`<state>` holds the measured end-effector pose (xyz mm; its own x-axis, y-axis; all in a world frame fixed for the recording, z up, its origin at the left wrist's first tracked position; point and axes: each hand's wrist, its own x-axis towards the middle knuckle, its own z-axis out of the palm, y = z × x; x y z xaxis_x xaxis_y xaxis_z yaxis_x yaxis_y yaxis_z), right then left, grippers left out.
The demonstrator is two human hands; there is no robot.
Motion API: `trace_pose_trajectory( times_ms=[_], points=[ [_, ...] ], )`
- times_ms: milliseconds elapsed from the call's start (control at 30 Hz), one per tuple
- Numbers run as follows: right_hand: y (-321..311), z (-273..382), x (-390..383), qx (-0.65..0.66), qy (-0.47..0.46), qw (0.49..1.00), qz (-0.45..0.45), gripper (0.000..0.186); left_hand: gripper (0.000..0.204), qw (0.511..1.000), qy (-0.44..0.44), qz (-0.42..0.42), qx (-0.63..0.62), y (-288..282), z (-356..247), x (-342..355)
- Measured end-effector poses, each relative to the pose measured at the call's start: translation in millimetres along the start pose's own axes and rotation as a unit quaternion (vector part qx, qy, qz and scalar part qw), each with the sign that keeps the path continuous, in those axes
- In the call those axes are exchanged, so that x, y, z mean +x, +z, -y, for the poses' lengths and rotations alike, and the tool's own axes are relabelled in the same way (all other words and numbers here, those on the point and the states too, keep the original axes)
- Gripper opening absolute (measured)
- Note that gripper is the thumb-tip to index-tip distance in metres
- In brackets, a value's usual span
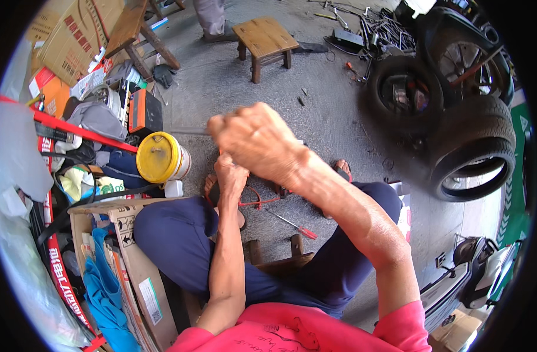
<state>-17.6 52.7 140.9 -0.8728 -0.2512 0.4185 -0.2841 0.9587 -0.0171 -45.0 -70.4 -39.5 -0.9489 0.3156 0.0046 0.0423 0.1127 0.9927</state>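
Observation:
In front of my knees, my right hand (259,141) is clenched in a fist, above and slightly right of my left hand (229,176). The left fingers are curled closed too, right under the right fist. A thin, blurred grey rod (189,130) stretches left from the right fist; its kind is unclear. A bit of orange shows between the two hands, and what they grip is mostly hidden. Below them a red cable (260,200) loops near my feet. A screwdriver with a red handle (306,233) lies on the ground between my legs.
To the left stand a yellow-lidded bucket (157,158), an orange-and-black box (144,111) and an open carton (130,234). Ahead is a low wooden stool (265,36), with another person's leg (211,17) behind it. Tyres (404,94) and a heap of tools (386,32) occupy the right.

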Motion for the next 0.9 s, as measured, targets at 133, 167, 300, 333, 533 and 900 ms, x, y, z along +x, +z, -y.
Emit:
trace_pose_trajectory(
  times_ms=[133,167,300,333,533,900],
  points=[
    [-1.5,5.8,4.3,-0.020,-0.034,0.999,0.018,0.003,0.051,0.997,0.023,0.065,-0.045,-3.9,-68.2,-3.9],
    [-2.4,5.0,5.0,-0.004,-0.045,0.999,0.025,0.005,0.050,0.997,0.037,0.063,0.004,-5.9,-73.5,-7.9],
    [4.8,20.3,4.4,0.015,-0.073,0.997,0.031,0.025,0.037,0.990,-0.026,0.056,0.124,-16.5,-76.9,-0.3],
    [3.3,33.0,3.9,0.010,-0.080,0.996,0.025,0.028,0.034,0.992,-0.070,0.050,0.088,-18.8,-95.3,2.3],
    [-14.8,72.1,-7.7,0.316,0.022,0.948,-0.017,0.023,0.030,0.997,-0.067,0.027,0.037,-4.9,-119.4,-17.5],
    [-51.6,-74.9,-49.8,-0.083,0.190,0.961,-0.182,0.021,0.020,1.000,0.009,0.022,-0.011,-23.5,-103.0,-12.4]
  ],
)
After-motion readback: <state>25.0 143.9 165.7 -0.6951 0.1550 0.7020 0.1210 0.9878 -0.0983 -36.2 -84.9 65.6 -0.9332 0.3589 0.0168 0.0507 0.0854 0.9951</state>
